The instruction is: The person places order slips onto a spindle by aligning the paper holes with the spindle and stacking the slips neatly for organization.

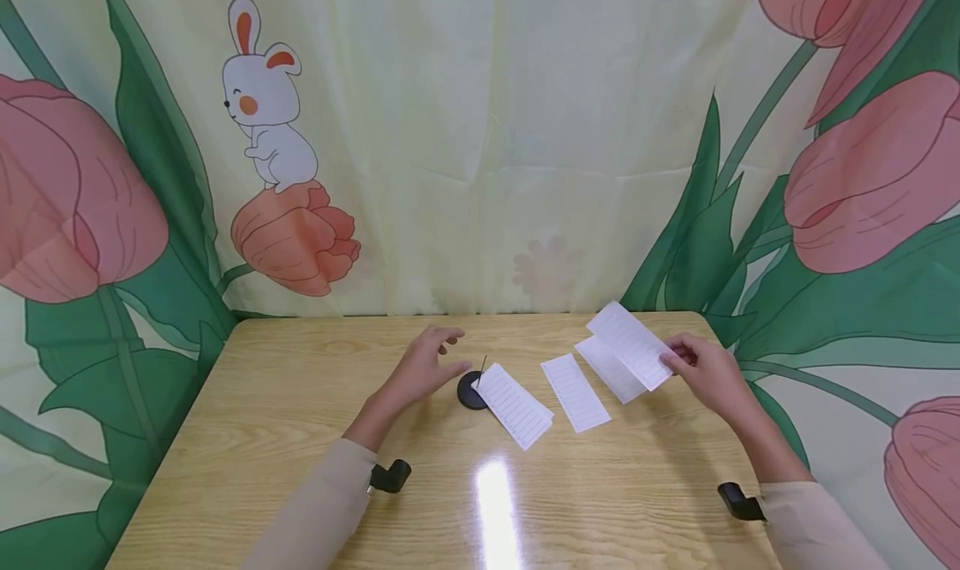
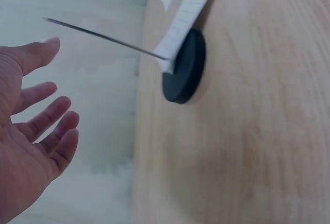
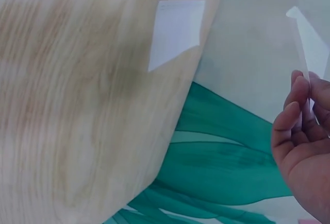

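Observation:
A paper spike with a round black base and a thin upright metal pin stands mid-table. At least two lined paper slips are stuck on it by one corner, low on the pin near the base. My left hand hovers just left of the pin, fingers relaxed and apart, holding nothing. At the right, my right hand pinches another lined slip by its edge between thumb and fingers, raised over the table. Two more slips lie loose between, one narrow slip and one sheet partly covered by the held slip.
The wood-grain table ends at the back against a curtain printed with tulips and a rabbit. A bright light reflection lies on the tabletop toward the front. Black wrist mounts stick out at both sleeves.

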A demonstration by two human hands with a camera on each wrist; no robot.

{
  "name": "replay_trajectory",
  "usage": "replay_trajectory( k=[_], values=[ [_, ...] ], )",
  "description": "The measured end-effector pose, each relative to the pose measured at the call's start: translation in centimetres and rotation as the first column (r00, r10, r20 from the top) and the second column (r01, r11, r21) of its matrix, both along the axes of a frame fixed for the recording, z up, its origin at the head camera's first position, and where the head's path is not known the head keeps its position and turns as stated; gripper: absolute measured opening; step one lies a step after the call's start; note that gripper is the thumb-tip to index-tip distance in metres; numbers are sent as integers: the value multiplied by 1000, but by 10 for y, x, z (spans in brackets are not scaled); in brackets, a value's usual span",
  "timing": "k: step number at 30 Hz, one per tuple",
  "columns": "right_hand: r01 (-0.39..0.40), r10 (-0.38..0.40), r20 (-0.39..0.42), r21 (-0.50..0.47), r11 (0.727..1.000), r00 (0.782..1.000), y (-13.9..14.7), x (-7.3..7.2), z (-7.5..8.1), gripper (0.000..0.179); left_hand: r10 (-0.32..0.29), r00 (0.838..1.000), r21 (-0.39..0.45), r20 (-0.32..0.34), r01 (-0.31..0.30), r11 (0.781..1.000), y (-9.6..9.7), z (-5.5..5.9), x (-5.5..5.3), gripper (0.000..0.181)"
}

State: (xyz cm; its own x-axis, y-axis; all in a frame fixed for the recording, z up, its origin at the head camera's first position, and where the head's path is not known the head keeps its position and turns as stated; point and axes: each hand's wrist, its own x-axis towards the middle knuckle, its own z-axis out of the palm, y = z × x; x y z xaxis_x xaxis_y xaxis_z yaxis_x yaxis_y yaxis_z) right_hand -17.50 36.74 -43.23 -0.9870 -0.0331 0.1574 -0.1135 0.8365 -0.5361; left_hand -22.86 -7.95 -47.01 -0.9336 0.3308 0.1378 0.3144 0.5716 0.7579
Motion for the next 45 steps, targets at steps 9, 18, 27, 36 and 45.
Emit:
replay_trajectory(
  k=[9,18,27,36,45],
  values=[
    [-13,12,-16,-57,998,1000,-16,1,6,22,-2,999,-18,-42,2,1000,2,17,2,45],
    [-56,51,-63,-78,995,997,-33,2,13,21,-25,993,3,-114,26,1000,9,40,5,40],
    [-96,85,-104,-102,990,991,-48,4,22,19,-63,978,30,-199,71,997,21,60,5,35],
    [-165,141,-144,-172,971,980,-66,2,22,18,-101,968,42,-230,114,993,38,77,3,32],
    [-230,198,-150,-239,943,969,-81,-3,17,16,-126,970,87,-210,147,985,52,80,-2,26]
  ],
)
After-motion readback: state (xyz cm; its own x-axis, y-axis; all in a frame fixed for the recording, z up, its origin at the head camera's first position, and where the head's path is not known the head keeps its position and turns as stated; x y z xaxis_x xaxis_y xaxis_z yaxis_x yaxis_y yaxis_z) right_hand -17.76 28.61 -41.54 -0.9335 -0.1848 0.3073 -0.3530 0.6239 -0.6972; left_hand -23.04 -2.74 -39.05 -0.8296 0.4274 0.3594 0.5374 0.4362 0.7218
